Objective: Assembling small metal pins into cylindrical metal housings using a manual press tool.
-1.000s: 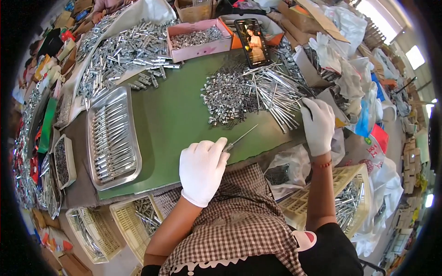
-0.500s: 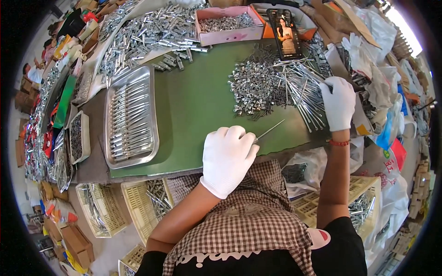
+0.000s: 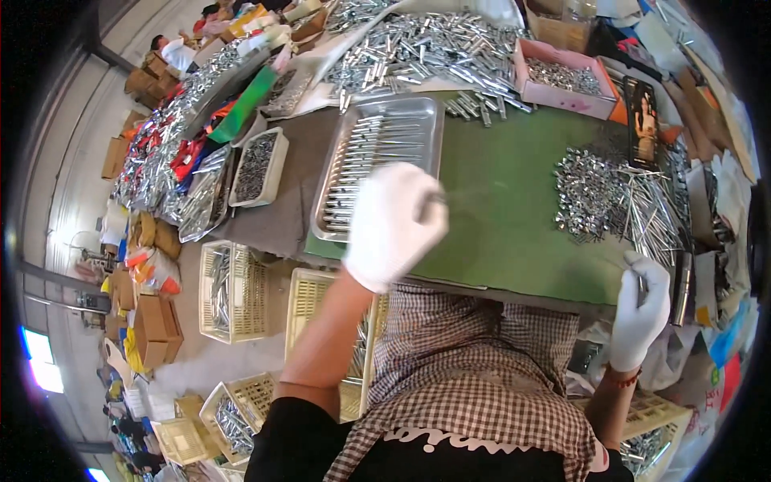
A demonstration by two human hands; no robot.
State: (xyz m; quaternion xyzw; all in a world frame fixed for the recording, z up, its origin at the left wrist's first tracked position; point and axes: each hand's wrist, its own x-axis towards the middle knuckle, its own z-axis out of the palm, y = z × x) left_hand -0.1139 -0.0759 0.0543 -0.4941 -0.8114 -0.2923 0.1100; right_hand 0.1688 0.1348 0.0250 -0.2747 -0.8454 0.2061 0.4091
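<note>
My left hand (image 3: 393,225), white-gloved and smeared by motion, is closed over the near right part of a metal tray (image 3: 434,132). A faint thin streak points right from its fingers, seemingly a thin metal rod (image 3: 478,193). Rows of metal rods with thicker sleeve ends (image 3: 357,165) lie side by side in the tray, partly hidden by this hand. My right hand (image 3: 642,309), also gloved, is at the mat's near right edge, fingers curled round a small grey metal piece (image 3: 642,291). Beyond it lie a heap of thin rods (image 3: 649,210) and a pile of small metal fittings (image 3: 588,193).
A green mat (image 3: 506,233) covers the table. Metal sleeves (image 3: 434,52) are heaped at the back, beside a pink box (image 3: 598,103) of small parts. A phone (image 3: 641,120) leans at right. A metal cylinder (image 3: 683,289) stands near my right hand. Plastic baskets (image 3: 253,297) sit below.
The view has swung left. My left hand has moved left to the tray from the mat's near edge. My right hand has left the rod heap and come nearer.
</note>
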